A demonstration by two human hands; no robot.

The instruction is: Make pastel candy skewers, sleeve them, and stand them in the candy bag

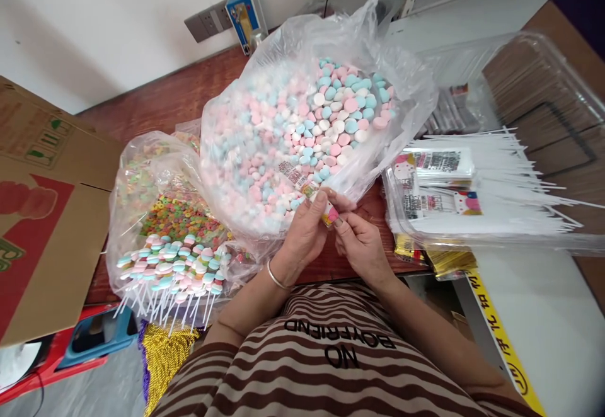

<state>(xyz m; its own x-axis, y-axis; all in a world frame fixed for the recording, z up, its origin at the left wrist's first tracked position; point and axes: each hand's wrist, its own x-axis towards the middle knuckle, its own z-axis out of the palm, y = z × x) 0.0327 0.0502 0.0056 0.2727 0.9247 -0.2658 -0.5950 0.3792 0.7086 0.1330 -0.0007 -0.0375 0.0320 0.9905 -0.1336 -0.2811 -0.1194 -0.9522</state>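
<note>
While left hand [306, 231] and right hand [365, 247] pinch a printed wrapper [302, 184] at candy bag's [404, 77] near edge, step looks like wrapper handling. Next move likely needs light, steady pinch.

A bulging candy bag [411, 83] blocks the way ahead of my left hand [305, 225]. A narrow strip of bare table [377, 206] lies open between it and the plastic tray [510, 240] near my right hand [363, 244], while lollipops [172, 266] and a second bag [130, 177] crowd my left side.
</note>
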